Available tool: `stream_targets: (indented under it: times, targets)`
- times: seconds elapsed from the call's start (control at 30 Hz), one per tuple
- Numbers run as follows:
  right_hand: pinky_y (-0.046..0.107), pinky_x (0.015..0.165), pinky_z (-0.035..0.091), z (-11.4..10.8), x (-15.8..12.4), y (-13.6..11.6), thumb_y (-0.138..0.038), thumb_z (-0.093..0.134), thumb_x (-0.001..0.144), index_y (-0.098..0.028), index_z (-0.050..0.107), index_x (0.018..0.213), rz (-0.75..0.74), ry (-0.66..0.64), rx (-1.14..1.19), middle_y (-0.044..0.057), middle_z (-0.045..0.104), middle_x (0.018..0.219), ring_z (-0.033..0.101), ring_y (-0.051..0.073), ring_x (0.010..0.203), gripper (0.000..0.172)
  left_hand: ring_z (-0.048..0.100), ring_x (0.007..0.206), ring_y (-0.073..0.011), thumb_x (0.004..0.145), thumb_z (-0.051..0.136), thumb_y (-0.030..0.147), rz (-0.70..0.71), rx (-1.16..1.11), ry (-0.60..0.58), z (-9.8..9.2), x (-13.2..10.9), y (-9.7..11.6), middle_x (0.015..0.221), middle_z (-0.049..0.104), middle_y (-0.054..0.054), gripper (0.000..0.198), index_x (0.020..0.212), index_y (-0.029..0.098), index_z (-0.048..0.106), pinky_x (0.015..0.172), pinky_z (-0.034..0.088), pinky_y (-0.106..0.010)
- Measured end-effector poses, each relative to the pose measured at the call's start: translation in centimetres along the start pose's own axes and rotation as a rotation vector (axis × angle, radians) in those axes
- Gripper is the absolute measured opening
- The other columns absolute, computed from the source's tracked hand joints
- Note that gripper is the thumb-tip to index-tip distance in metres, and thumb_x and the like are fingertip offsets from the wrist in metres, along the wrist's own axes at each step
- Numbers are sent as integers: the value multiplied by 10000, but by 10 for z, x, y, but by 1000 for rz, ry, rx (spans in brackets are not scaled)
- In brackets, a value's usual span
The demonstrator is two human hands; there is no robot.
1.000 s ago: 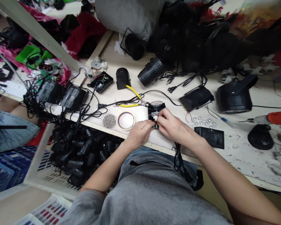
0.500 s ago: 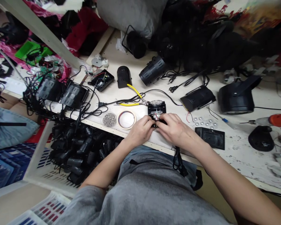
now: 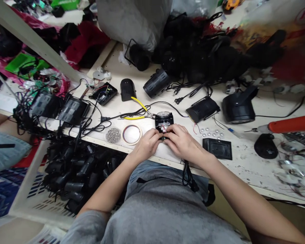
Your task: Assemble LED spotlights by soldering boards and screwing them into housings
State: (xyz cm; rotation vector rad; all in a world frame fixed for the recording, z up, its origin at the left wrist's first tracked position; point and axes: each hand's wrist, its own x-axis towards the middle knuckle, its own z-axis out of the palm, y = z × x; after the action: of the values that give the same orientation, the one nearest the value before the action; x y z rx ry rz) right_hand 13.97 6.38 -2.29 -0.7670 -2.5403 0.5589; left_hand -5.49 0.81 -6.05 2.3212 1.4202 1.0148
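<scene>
Just ahead: black housing | left hand, right hand: both pinching its near edge

An electrical workshop — a worn white bench crowded with corded black housings. Near its front edge sit an opened black device with wires showing, yellow-handled pliers and a tape roll; below that edge, leftward — a slotted crate heaped with black parts.
</scene>
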Motion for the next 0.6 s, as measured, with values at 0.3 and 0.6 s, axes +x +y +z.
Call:
stream_targets:
  times: [0.3,0.6]
  targets:
    - [627,1038,419,-61,-5,75,-588,714,812,-150,495,1449,554,316,-232,240,501,1320,467,439,1260,803,672,1045,-194,978,555,191,13,77,91,4,-4,-2,1160,634,-122,207,1176,159,608,885,620,-348]
    - [654,1060,379,-55,-12,115,-734,772,640,-146,440,1496,764,157,-176,236,483,1335,449,465,1251,1090,654,1064,-201,957,573,157,-14,48,129,-1,-4,2,1125,632,-115,234,1190,169,586,894,601,-346]
